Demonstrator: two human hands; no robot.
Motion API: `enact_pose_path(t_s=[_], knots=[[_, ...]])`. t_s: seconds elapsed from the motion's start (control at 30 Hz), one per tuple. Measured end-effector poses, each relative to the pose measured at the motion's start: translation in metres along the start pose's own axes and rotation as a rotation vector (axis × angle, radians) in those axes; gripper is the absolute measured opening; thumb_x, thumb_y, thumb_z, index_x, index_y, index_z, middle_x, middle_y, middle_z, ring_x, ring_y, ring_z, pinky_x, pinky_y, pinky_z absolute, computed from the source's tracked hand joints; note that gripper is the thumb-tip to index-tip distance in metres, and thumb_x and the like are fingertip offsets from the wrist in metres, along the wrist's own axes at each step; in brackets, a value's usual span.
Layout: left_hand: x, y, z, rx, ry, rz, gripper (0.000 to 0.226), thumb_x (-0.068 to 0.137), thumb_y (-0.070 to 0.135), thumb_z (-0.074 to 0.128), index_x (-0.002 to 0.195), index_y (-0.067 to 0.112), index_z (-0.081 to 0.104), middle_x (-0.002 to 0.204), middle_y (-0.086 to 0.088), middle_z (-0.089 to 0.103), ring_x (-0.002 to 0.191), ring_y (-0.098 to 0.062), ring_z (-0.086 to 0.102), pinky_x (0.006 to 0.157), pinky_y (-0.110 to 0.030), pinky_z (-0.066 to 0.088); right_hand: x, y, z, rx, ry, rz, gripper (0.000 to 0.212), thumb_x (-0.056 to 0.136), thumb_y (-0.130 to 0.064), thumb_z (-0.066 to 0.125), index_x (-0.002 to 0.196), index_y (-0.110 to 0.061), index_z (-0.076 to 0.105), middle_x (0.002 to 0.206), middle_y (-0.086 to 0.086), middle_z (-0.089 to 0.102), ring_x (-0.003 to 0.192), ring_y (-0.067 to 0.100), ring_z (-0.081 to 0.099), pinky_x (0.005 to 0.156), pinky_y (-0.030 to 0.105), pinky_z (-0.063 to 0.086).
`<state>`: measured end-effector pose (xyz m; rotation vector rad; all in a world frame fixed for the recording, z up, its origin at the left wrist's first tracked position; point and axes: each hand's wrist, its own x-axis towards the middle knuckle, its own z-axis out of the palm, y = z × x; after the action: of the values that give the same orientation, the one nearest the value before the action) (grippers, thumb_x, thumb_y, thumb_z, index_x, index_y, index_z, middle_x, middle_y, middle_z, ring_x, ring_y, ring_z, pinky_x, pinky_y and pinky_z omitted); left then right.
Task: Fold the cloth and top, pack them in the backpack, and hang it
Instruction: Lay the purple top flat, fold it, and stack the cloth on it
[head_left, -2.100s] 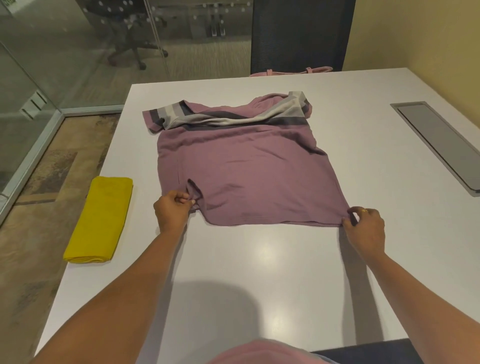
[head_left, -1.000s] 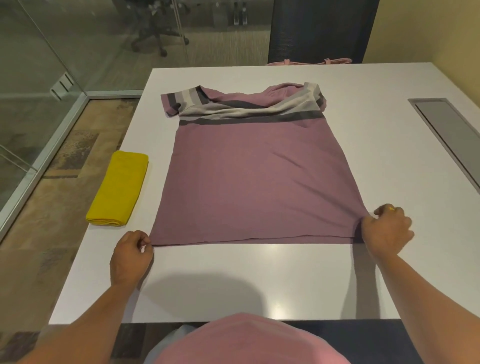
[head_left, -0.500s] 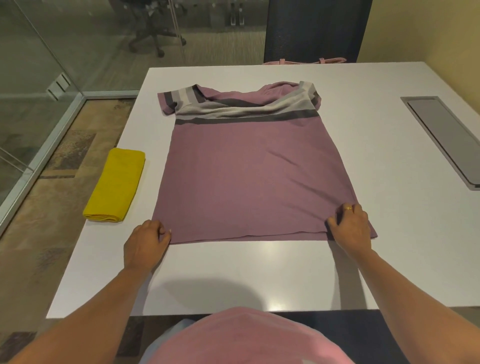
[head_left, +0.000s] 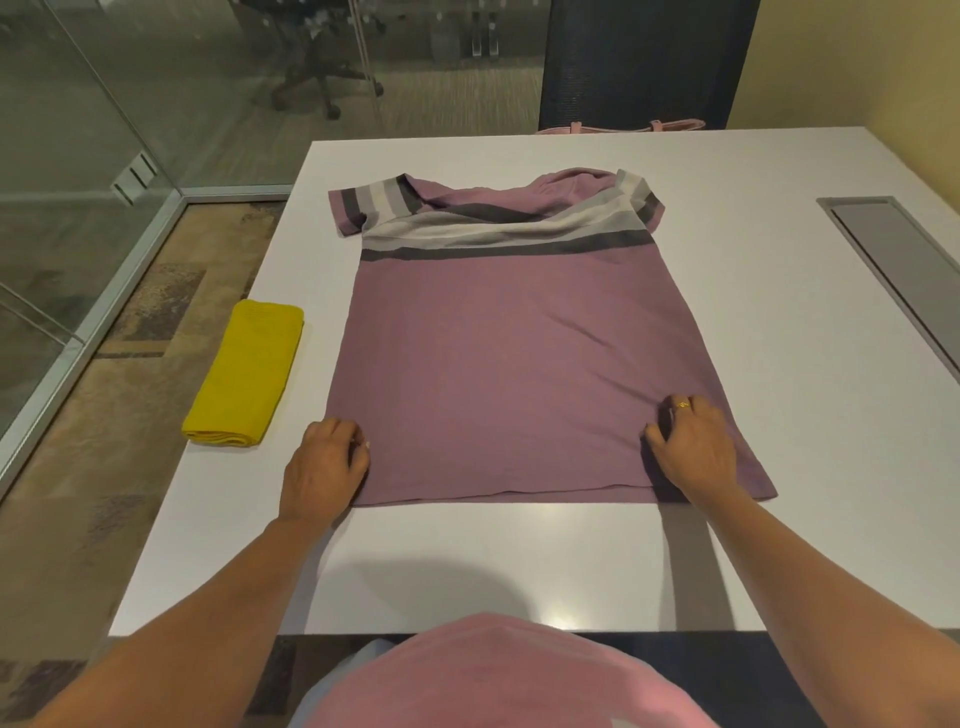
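Lying flat on the white table (head_left: 519, 561), the top (head_left: 519, 364) is spreading front-up, collar end far, hem near the person. The left hand (head_left: 324, 467) is resting on the hem's left corner, fingers (head_left: 347, 434) bent and close together, tips on the fabric edge; whether they are pinching it I cannot tell. The right hand (head_left: 693, 449) is sitting on the fabric just inside the hem's right corner, fingers bent, tips pressing down, a ring (head_left: 682, 404) on 1 finger; a pinch there I cannot tell either. The corner itself is poking out to the right of that hand.

The top is a soft mauve knit, short-sleeved, with white, grey and dark bands across chest and sleeves; the collar area is lying rumpled, and faint creases are running across the body. The yellow cloth (head_left: 244, 374) is lying folded into a long rectangle, ribbed weave, near the table's left edge, apart from the top.

The table is smooth and glossy, showing glare. A grey hatch (head_left: 904, 270) is sitting flush in it at right. A dark chair (head_left: 644, 62) is standing at the far edge with a pink strap (head_left: 623, 126) showing beside it. A glass wall (head_left: 78, 156) is running along the left.
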<state>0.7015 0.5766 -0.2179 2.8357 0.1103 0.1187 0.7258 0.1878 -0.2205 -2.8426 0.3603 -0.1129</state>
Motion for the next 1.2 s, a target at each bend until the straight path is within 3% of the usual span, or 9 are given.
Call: enact_pose_path(t_s=[0.17, 0.3, 0.4, 0.5, 0.57, 0.67, 0.8, 1.03, 1.2], knots=[[-0.008, -0.006, 0.007, 0.073, -0.041, -0.043, 0.019, 0.094, 0.029, 0.049, 0.090, 0.012, 0.057, 0.090, -0.008, 0.060, 0.084, -0.022, 0.054, 0.062, -0.031, 0.044, 0.000, 0.002, 0.002, -0.038, -0.005, 0.006, 0.029, 0.090, -0.025, 0.053, 0.099, 0.002, 0.057, 0.103, 0.020, 0.055, 0.097, 0.036, 0.049, 0.073, 0.040, 0.044], [-0.005, -0.009, 0.004, 0.149, -0.042, -0.042, 0.030, 0.096, 0.033, 0.044, 0.076, 0.012, 0.055, 0.077, -0.009, 0.064, 0.067, -0.021, 0.052, 0.056, -0.027, 0.036, -0.003, 0.008, 0.005, 0.019, 0.052, 0.013, 0.029, 0.091, -0.025, 0.051, 0.082, 0.001, 0.058, 0.090, 0.017, 0.056, 0.083, 0.034, 0.051, 0.062, 0.035, 0.041], [0.002, -0.006, 0.000, 0.211, -0.099, -0.065, 0.039, 0.097, 0.035, 0.039, 0.075, 0.012, 0.061, 0.075, -0.009, 0.067, 0.068, -0.025, 0.060, 0.058, -0.025, 0.037, 0.000, 0.009, 0.004, -0.047, 0.068, 0.085, 0.037, 0.094, -0.029, 0.045, 0.073, -0.002, 0.059, 0.082, 0.013, 0.058, 0.067, 0.026, 0.045, 0.059, 0.030, 0.033], [0.012, 0.000, 0.000, 0.151, -0.049, -0.062, 0.037, 0.096, 0.032, 0.044, 0.068, 0.012, 0.057, 0.069, -0.010, 0.066, 0.059, -0.023, 0.053, 0.056, -0.024, 0.034, 0.010, 0.006, 0.001, -0.061, 0.122, 0.085, 0.039, 0.094, -0.026, 0.046, 0.063, -0.003, 0.057, 0.074, 0.015, 0.060, 0.059, 0.027, 0.043, 0.057, 0.029, 0.034], [0.023, 0.006, 0.001, 0.085, 0.025, -0.016, 0.031, 0.094, 0.026, 0.050, 0.066, 0.013, 0.052, 0.068, -0.010, 0.064, 0.059, -0.020, 0.049, 0.055, -0.024, 0.033, 0.021, -0.001, 0.000, -0.047, 0.137, 0.029, 0.034, 0.092, -0.023, 0.050, 0.069, -0.001, 0.060, 0.077, 0.017, 0.059, 0.064, 0.029, 0.046, 0.057, 0.030, 0.037], [0.045, 0.016, 0.004, 0.011, 0.026, 0.060, 0.018, 0.093, 0.024, 0.052, 0.090, 0.009, 0.061, 0.091, -0.010, 0.064, 0.080, -0.023, 0.057, 0.063, -0.027, 0.040, 0.041, -0.015, 0.002, -0.014, 0.050, -0.105, 0.024, 0.090, -0.023, 0.054, 0.089, 0.000, 0.062, 0.093, 0.018, 0.059, 0.086, 0.035, 0.053, 0.066, 0.039, 0.046], [0.061, 0.025, 0.013, 0.048, -0.085, 0.080, 0.033, 0.094, 0.033, 0.049, 0.113, 0.008, 0.059, 0.113, -0.011, 0.060, 0.103, -0.027, 0.056, 0.079, -0.033, 0.045, 0.055, -0.025, 0.010, -0.057, -0.091, -0.144, 0.033, 0.093, -0.031, 0.050, 0.109, -0.003, 0.057, 0.109, 0.015, 0.056, 0.101, 0.033, 0.050, 0.074, 0.039, 0.045], [0.061, 0.020, 0.014, 0.092, -0.074, 0.093, 0.027, 0.095, 0.035, 0.045, 0.095, 0.010, 0.058, 0.096, -0.008, 0.062, 0.087, -0.021, 0.056, 0.064, -0.026, 0.035, 0.044, -0.017, 0.015, -0.059, -0.025, -0.190, 0.025, 0.094, -0.028, 0.049, 0.094, -0.004, 0.057, 0.095, 0.012, 0.057, 0.090, 0.029, 0.051, 0.060, 0.030, 0.036], [0.060, 0.019, 0.012, 0.171, -0.100, 0.053, 0.035, 0.097, 0.039, 0.038, 0.087, 0.013, 0.060, 0.088, -0.004, 0.064, 0.078, -0.019, 0.058, 0.061, -0.026, 0.037, 0.045, -0.015, 0.014, -0.068, -0.009, -0.139, 0.035, 0.095, -0.033, 0.047, 0.075, -0.007, 0.058, 0.078, 0.007, 0.055, 0.076, 0.030, 0.056, 0.055, 0.028, 0.033]])
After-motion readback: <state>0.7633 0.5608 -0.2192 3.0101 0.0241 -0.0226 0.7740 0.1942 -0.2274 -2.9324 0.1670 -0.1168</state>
